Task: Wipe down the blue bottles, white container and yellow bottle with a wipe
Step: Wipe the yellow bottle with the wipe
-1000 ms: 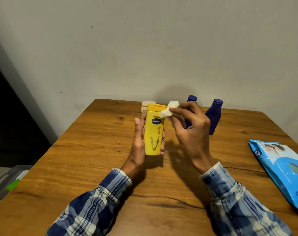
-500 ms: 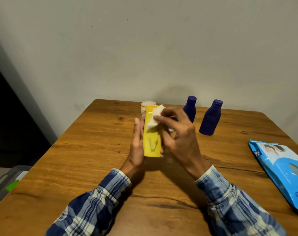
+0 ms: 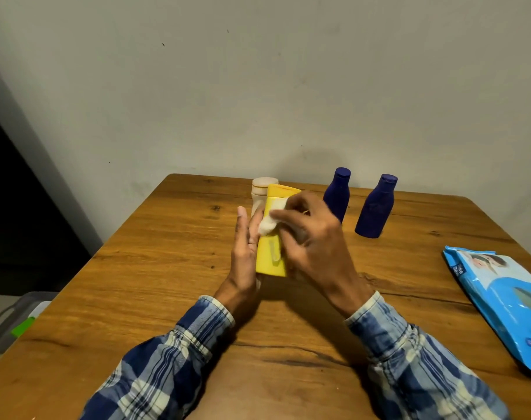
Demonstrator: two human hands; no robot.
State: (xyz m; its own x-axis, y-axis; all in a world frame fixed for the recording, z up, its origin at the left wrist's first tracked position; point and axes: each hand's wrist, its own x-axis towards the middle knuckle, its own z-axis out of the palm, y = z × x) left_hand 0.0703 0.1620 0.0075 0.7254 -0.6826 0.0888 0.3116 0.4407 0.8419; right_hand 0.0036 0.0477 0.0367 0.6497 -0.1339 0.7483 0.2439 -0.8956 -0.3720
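My left hand (image 3: 246,250) gripping yellow bottle (image 3: 271,257); my right hand (image 3: 314,241) pinching wipe (image 3: 268,225) over its label, hiding writing.

Container (image 3: 259,192) behind held bottle (image 3: 270,256), maybe touching; two bottles (image 3: 336,197) (image 3: 374,207) right, pack (image 3: 500,301) beyond.

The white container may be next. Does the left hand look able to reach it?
Probably not yet: the left hand holds the yellow bottle, right in front of the white container. Once free, likely yes.

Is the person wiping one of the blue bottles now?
No, the right hand presses the wipe against the yellow bottle, which the left hand holds; the left blue bottle and right blue bottle stand on the table.
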